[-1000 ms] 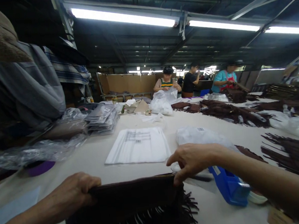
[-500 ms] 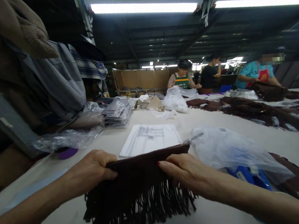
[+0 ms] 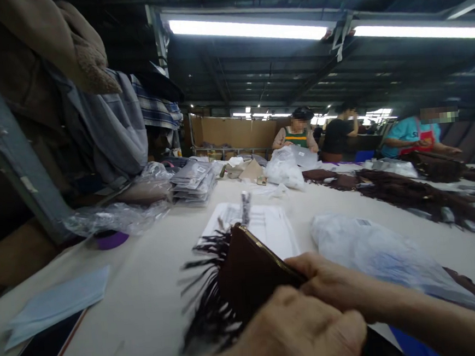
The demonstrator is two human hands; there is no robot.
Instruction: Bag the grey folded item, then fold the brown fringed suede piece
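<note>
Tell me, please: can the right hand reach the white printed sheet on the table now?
Probably not directly: the right hand grips the fringed brown bag, which stands between it and the white printed sheet.

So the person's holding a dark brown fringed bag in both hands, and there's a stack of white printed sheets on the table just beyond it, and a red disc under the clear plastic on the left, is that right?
Not quite: the disc under the clear plastic is purple, not red, as the head view shows. The rest stands: both hands, the right hand and the left hand, are on the dark brown fringed bag, with the white printed sheets on the table just beyond.
</note>
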